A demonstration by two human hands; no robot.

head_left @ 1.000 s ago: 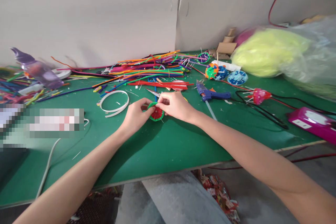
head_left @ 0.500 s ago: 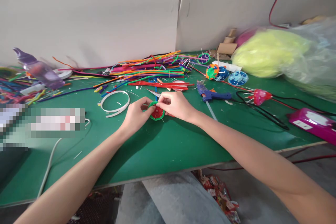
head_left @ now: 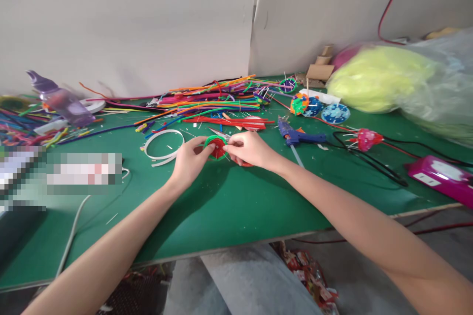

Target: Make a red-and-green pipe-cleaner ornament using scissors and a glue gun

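Between my hands is a small red disc (head_left: 218, 149) with a green pipe-cleaner rim, its face turned toward me and thin white sticks poking from its edge. My left hand (head_left: 191, 160) grips its left side, thumb lying on the red face. At the right edge, the thumb and fingers of my right hand (head_left: 249, 150) are pinched together on the rim; the exact contact is partly hidden. Scissors (head_left: 220, 133) lie just behind and under my right hand, blades pointing up-left. Red pipe cleaners (head_left: 232, 121) lie a little beyond.
Bundled pipe cleaners (head_left: 207, 103) spread along the wall. A white ring strip (head_left: 164, 144) and purple bottle (head_left: 62, 101) are left. To the right are a blue glue gun (head_left: 299, 135), small decorated discs (head_left: 335, 113), a magenta power strip (head_left: 439, 177) and a yellow plastic bag (head_left: 380, 76).
The disc has tilted up, so more of its red face and green rim show. My left thumb has moved onto the red face, and my right fingers have shifted to the right edge.
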